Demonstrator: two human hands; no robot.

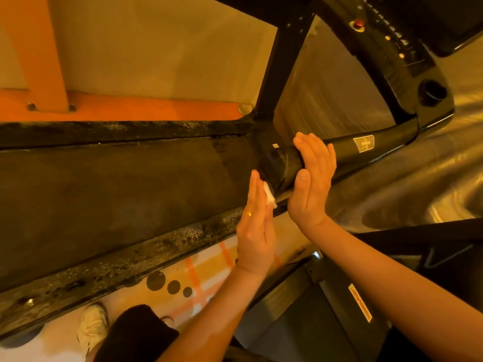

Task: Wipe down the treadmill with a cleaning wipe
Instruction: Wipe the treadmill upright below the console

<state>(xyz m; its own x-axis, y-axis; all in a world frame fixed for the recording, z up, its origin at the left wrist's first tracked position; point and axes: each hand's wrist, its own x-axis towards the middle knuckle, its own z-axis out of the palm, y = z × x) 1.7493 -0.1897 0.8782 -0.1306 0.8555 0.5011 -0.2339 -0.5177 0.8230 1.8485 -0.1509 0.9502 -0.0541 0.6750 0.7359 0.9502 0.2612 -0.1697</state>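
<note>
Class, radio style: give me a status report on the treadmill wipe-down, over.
Left hand flat, pressing wipe against handrail end. Right hand holds handrail. Nothing in the way.

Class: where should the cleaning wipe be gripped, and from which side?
Pinch the cleaning wipe by its free lower corner, coming from the wrist side; the rest is pressed flat between the left hand's straight fingers and the handrail's end.
</note>
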